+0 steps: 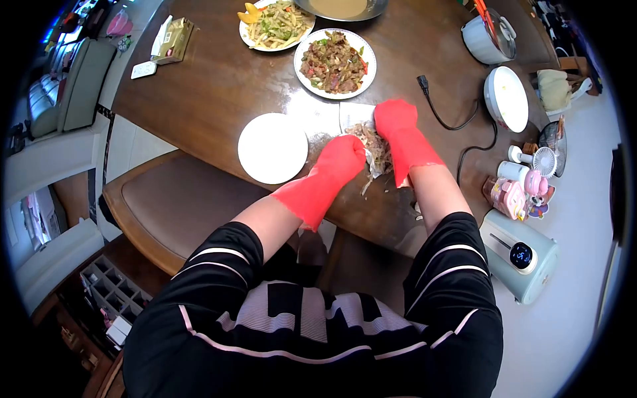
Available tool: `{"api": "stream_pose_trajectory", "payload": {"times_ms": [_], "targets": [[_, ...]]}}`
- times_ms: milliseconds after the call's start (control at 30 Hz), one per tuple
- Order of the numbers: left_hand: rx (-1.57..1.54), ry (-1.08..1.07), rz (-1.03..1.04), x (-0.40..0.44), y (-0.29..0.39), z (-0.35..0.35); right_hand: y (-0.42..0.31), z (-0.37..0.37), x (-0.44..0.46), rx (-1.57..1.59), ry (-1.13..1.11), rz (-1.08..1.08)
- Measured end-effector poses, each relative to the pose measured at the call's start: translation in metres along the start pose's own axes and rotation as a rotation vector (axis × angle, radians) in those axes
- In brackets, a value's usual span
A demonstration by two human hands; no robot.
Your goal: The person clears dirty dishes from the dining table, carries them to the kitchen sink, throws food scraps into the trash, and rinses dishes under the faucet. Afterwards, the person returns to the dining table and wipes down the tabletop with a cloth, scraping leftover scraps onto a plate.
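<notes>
Both my hands wear red rubber gloves and are at the near edge of the table. A heap of brownish food scraps (373, 147) lies between them on a crumpled white paper sheet (355, 115). My left hand (344, 156) is closed at the left side of the heap, gripping the sheet's near part. On the far right side, my right hand (398, 125) is closed over the sheet's edge; its fingertips are hidden. A few scraps hang below the heap at the table edge. Beside my left hand sits a round white plate (273, 148).
Beyond my hands are a plate of meat and peppers (334, 63), a plate of shredded vegetables (279, 25) and a large pan (342, 8). A black power cord (446, 125) and white bowl (506, 99) lie right. A tissue box (174, 41) stands left. Chairs (179, 199) border the table.
</notes>
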State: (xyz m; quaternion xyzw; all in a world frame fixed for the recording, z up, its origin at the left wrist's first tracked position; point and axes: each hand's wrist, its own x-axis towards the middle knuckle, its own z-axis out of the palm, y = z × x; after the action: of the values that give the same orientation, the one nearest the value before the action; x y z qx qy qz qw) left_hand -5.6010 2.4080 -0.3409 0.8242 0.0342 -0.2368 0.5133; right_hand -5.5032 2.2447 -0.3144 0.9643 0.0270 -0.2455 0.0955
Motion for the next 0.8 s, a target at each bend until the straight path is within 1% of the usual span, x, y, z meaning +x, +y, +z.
{"api": "stream_pose_trajectory", "payload": {"times_ms": [100,200,300,400,500,600,700,800], "targets": [[-0.011,-0.005,-0.041,-0.003,0.006,-0.002,0.003,-0.001,-0.003,0.010,-0.007,-0.084],[-0.068,0.012,-0.054,-0.001,0.000,0.006,0.021,0.024,0.018,0.128,-0.083,-0.164],[-0.125,0.023,-0.100,-0.006,0.008,0.004,0.024,0.011,0.009,0.369,-0.083,-0.136],[-0.166,0.035,-0.117,-0.003,0.005,0.007,0.035,0.002,0.010,0.475,-0.114,-0.130],[-0.224,0.043,-0.152,-0.004,0.004,0.007,0.056,0.000,0.020,0.586,-0.080,-0.118],[-0.227,0.060,-0.115,0.000,-0.007,0.015,0.067,-0.006,0.014,0.609,0.009,-0.135],[-0.217,0.044,-0.115,0.000,-0.010,0.016,0.057,-0.014,-0.001,0.371,0.204,-0.322],[-0.130,0.025,-0.103,0.004,-0.013,0.014,0.042,-0.009,-0.002,0.280,0.249,-0.315]]}}
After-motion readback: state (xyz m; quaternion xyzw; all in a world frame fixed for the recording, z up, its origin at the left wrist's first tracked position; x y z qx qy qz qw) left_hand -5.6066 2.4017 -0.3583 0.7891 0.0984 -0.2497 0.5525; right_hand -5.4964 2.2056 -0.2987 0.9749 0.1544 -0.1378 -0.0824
